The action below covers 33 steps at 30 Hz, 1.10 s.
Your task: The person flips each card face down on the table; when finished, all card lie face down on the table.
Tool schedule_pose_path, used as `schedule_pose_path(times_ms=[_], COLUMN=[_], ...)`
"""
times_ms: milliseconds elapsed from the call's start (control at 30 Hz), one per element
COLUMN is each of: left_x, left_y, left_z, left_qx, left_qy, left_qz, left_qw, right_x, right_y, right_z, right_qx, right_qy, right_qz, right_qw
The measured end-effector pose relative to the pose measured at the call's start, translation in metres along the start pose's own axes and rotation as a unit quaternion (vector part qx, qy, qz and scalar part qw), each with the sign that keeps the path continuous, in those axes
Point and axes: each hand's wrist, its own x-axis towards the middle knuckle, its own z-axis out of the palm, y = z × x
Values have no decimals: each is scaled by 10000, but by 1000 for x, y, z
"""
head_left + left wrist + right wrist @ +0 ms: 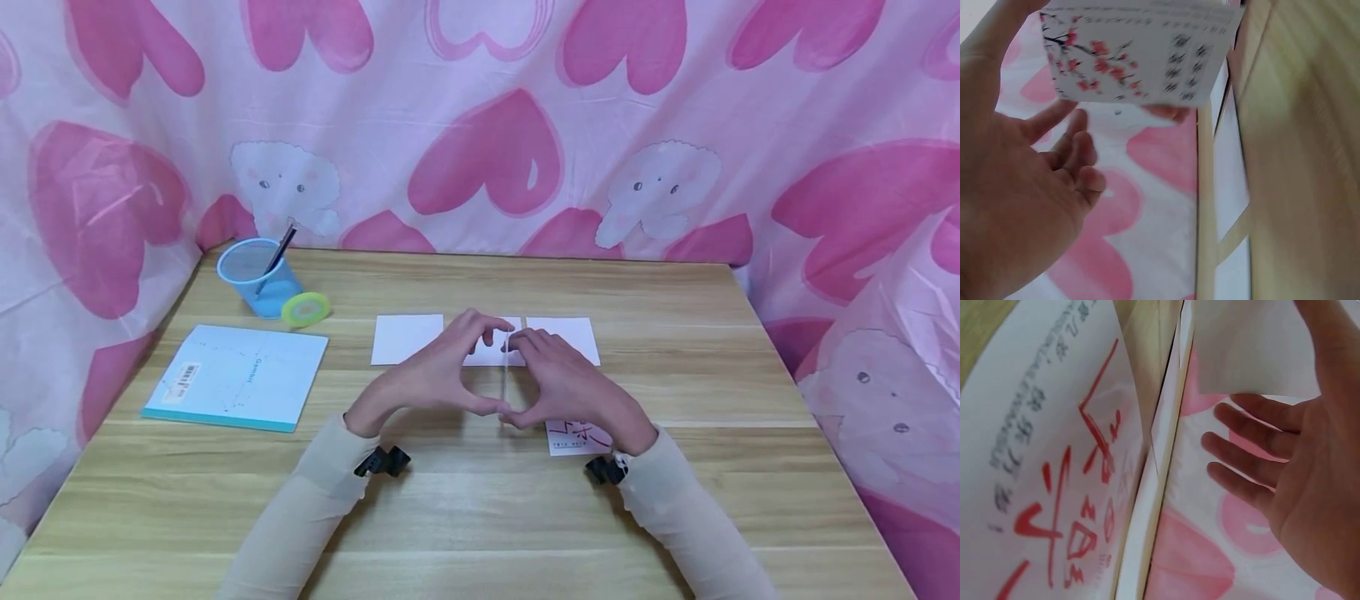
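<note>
Between my two hands a white card (506,371) stands upright, seen edge-on in the head view. Its printed side (1129,56), with red plum blossoms and dark characters, faces the left wrist camera; its plain side (1250,350) faces the right. My left hand (438,371) pinches the card between thumb and a finger at opposite edges. The right hand (577,385) holds it likewise, its other fingers spread. Beneath the right wrist lies a card with red handwriting (573,438), partly covered by that hand. Beyond the hands, three white cards (408,337) lie in a row.
At the left lies a pale blue notebook (247,375) with a barcode label. Behind it stand a blue mesh cup (258,292) holding a dark pen (281,248) and a yellow-green disc (306,309). A pink heart-patterned curtain (480,158) surrounds the wooden table (465,533).
</note>
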Motion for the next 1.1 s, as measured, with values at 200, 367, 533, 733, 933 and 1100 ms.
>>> schedule_pose_path(times_ms=[200, 367, 533, 733, 933, 1100], left_x=[-11, -18, -20, -21, -18, -17], left_y=[1, 1, -1, -3, -4, -1], left_z=[-13, -16, -15, -10, 3, 8], left_qx=[786, 1471, 1856, 1764, 1965, 1994], left_qy=[-350, -868, -1104, -1413, -1940, -2047], left_qz=[-450, -1046, -1332, -1722, -1958, -2150], left_qw=[9953, 9797, 9673, 9588, 9410, 9339], right_x=[-2, -3, -2, -2, -1, -1], right_y=[3, 6, 7, 7, 6, 4], right_z=[-2, -2, -1, 3, 12, 14], right_qx=[-67, -143, -212, -94, -242, -453], right_qy=[-73, -131, -138, -339, -770, -862], right_qz=[36, -21, -93, -56, -75, -35], right_qw=[9999, 9998, 9996, 9994, 9967, 9952])
